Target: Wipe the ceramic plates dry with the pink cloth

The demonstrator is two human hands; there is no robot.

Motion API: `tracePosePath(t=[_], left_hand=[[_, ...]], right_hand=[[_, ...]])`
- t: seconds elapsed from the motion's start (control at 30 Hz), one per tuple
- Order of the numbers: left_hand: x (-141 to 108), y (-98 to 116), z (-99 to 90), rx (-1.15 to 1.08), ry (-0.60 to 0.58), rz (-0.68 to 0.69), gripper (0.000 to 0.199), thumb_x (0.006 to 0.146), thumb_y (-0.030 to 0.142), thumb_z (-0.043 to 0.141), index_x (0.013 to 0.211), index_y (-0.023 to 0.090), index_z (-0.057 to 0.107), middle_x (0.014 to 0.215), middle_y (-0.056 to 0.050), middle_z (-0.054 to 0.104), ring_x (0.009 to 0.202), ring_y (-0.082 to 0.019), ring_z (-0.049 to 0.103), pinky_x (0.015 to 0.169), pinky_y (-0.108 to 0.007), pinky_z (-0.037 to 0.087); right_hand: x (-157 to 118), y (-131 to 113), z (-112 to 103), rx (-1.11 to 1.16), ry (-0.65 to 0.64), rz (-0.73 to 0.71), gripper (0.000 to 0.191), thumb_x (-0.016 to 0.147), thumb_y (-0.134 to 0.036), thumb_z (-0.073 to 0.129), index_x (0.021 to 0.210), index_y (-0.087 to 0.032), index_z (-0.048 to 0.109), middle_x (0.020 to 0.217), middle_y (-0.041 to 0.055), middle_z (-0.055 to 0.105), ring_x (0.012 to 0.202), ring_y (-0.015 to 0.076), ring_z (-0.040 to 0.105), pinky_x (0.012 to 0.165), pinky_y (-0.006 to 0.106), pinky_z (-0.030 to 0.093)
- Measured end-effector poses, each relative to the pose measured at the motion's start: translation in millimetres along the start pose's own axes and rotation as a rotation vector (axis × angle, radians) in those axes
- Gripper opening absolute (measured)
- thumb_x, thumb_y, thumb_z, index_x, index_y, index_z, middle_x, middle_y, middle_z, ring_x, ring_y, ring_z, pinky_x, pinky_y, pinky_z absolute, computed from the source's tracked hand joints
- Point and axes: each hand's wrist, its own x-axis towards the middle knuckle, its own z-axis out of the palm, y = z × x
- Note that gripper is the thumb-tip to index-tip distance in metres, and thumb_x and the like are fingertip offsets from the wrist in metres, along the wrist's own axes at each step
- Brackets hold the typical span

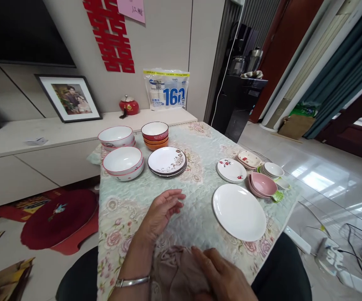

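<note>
My left hand (164,211) is raised over the floral tablecloth (196,209) with loosely curved fingers and nothing in it. A bracelet circles that wrist. Low in the head view, my right hand (223,271) is closed on a bunched brown cloth (177,271); part of its grip is hidden. To the right of my left hand lies a large white oval plate (239,212). Beyond it are a stack of flower-patterned plates (231,170) and pink bowls (262,184). Ahead stands a stack of brown-rimmed plates (166,161).
White bowls with pink rims (123,161) and stacked red and orange bowls (155,136) stand at the far left of the table. Small white bowls (273,169) and square dishes (249,159) sit near the right edge. A red stool (60,217) is at the left.
</note>
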Motion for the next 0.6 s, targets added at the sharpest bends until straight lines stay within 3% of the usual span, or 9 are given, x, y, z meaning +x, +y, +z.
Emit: tracePosePath(t=[0.1,0.2,0.27,0.37,0.43,0.53,0.6], left_hand=[[0,9,-9.2,-0.105,0.157,0.038,0.033,0.071,0.019,0.073,0.103,0.012,0.066,0.106,-0.014,0.071,0.072,-0.013,0.066,0.063,-0.023,0.05],[-2,17,-18.0,-0.165,0.235,0.079,0.032,0.07,0.014,0.072,0.101,0.011,0.066,0.103,-0.014,0.072,0.07,-0.013,0.067,0.062,-0.022,0.05],[-3,19,-22.4,-0.207,0.261,0.101,0.031,0.068,0.012,0.072,0.098,0.011,0.066,0.101,-0.014,0.072,0.07,-0.013,0.067,0.062,-0.022,0.051],[0,16,-24.6,-0.262,0.308,0.123,0.031,0.066,0.013,0.071,0.096,0.012,0.066,0.099,-0.013,0.072,0.068,-0.013,0.066,0.061,-0.022,0.05],[4,13,-23.2,-0.248,0.316,0.123,0.03,0.064,0.013,0.071,0.094,0.011,0.066,0.096,-0.013,0.072,0.066,-0.013,0.066,0.059,-0.023,0.049],[9,9,-19.3,-0.209,0.32,0.133,0.029,0.064,0.016,0.072,0.092,0.012,0.066,0.093,-0.013,0.072,0.064,-0.012,0.065,0.059,-0.024,0.049],[11,9,-17.5,-0.209,0.32,0.137,0.029,0.063,0.017,0.073,0.09,0.012,0.066,0.091,-0.013,0.072,0.062,-0.013,0.065,0.058,-0.024,0.048]], right_hand=[[34,-19,18,0.053,-0.014,0.096,0.05,0.079,-0.01,0.054,0.127,-0.024,0.051,0.104,0.0074,0.063,0.078,0.0192,0.068,0.065,0.026,0.054],[69,-32,20,0.063,0.024,0.189,0.042,0.078,-0.003,0.047,0.114,-0.021,0.059,0.098,0.0065,0.062,0.08,0.0194,0.068,0.066,0.026,0.052],[86,-35,11,0.061,-0.027,0.18,0.039,0.076,-0.003,0.048,0.109,-0.021,0.061,0.098,0.0066,0.062,0.082,0.0194,0.067,0.067,0.026,0.05],[102,-29,-17,0.087,-0.181,0.028,0.034,0.075,-0.011,0.058,0.106,-0.023,0.063,0.1,0.0047,0.065,0.084,0.0185,0.067,0.068,0.024,0.047],[115,-20,-39,0.099,-0.211,-0.041,0.029,0.079,-0.021,0.062,0.108,-0.025,0.065,0.093,0.0021,0.068,0.085,0.0182,0.066,0.071,0.024,0.046],[147,-5,-61,0.017,0.014,0.067,0.023,0.089,-0.022,0.052,0.109,-0.02,0.065,0.092,0.0054,0.07,0.085,0.0192,0.065,0.076,0.028,0.046],[175,4,-65,-0.096,0.231,0.086,0.028,0.091,-0.02,0.047,0.114,-0.016,0.062,0.109,0.0116,0.067,0.102,0.0224,0.061,0.085,0.032,0.044]])
